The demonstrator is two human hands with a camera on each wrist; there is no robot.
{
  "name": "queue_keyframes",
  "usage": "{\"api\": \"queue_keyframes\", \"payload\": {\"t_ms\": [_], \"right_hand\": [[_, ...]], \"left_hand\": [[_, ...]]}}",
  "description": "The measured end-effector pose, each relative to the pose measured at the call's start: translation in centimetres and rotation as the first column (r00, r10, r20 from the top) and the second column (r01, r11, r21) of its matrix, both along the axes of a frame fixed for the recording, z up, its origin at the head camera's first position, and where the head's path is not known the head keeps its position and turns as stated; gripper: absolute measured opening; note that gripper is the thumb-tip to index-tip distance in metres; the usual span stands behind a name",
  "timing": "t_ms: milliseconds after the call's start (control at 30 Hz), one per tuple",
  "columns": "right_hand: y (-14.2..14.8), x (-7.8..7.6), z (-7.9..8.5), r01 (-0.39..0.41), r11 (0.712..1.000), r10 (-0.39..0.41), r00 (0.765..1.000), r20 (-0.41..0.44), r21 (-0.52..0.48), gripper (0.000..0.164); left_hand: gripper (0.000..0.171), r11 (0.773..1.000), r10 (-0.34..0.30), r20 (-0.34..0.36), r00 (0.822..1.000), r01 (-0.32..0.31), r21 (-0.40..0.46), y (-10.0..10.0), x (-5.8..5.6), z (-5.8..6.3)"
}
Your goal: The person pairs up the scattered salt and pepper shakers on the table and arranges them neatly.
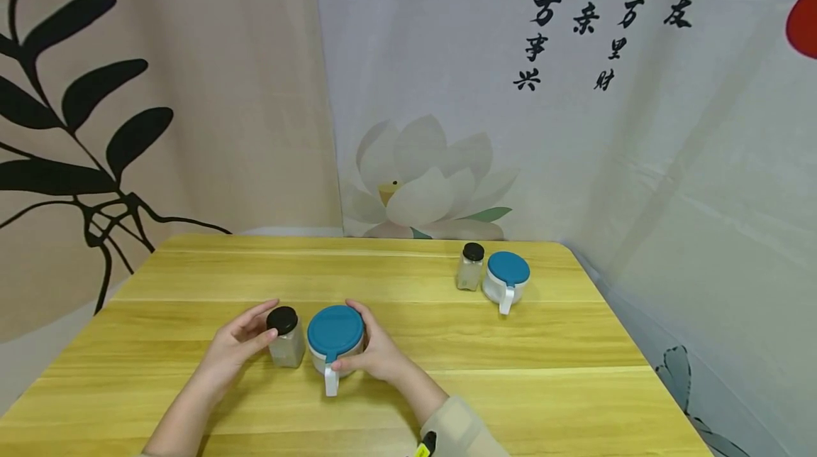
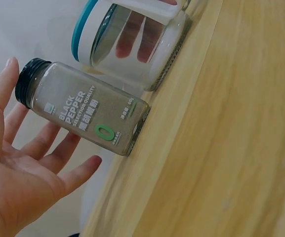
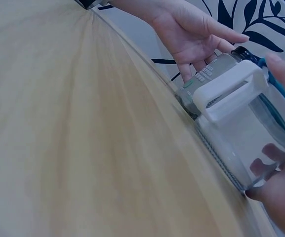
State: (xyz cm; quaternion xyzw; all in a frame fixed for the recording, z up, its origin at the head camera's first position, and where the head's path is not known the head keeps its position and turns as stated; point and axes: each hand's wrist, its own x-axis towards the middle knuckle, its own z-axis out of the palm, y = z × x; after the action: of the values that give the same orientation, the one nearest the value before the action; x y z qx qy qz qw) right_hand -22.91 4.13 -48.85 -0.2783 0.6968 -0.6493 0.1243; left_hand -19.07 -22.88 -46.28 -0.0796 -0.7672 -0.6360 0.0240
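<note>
A glass jar (image 1: pixel 335 333) with a teal lid and white handle stands on the yellow wooden table (image 1: pixel 510 372) near its front. My right hand (image 1: pixel 376 354) wraps round it, thumb by the handle and fingers behind the glass (image 2: pixel 137 47). In the right wrist view the jar (image 3: pixel 246 138) looks empty, with my right hand (image 3: pixel 280 192) at its side. Just left of it stands a black-capped pepper bottle (image 1: pixel 285 338), labelled BLACK PEPPER (image 2: pixel 88 113). My left hand (image 1: pixel 255 329) is spread beside the bottle, fingers straight (image 2: pixel 28 168), not closed round it.
At the back right of the table stand a second black-capped spice bottle (image 1: pixel 471 267) and a second teal-lidded jar (image 1: pixel 506 278), side by side. Printed cloth backdrops hang close behind and to the right of the table.
</note>
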Motion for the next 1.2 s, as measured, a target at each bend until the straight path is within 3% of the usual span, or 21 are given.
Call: {"api": "queue_keyframes", "payload": {"t_ms": [800,967,1100,1200], "right_hand": [[0.7,-0.2,0.4,0.032,0.999,-0.032,0.998,-0.059,-0.006,0.098],[1.0,0.5,2.0,0.026,1.000,-0.026,0.998,-0.063,-0.007,0.096],[1.1,0.5,1.9,0.027,1.000,-0.028,0.996,-0.083,-0.014,0.092],[1.1,-0.2,0.7,0.027,0.999,-0.029,0.994,-0.101,-0.022,0.092]], "left_hand": [[0.053,0.999,-0.030,-0.056,0.998,0.031,0.011,0.0,0.3,0.4],[0.054,0.997,-0.070,-0.080,0.994,0.074,0.038,-0.1,0.1,0.4],[0.054,0.990,-0.110,-0.121,0.986,0.120,0.071,-0.1,-0.1,0.3],[0.054,0.991,-0.114,-0.125,0.986,0.122,0.058,0.1,-0.2,0.5]]}}
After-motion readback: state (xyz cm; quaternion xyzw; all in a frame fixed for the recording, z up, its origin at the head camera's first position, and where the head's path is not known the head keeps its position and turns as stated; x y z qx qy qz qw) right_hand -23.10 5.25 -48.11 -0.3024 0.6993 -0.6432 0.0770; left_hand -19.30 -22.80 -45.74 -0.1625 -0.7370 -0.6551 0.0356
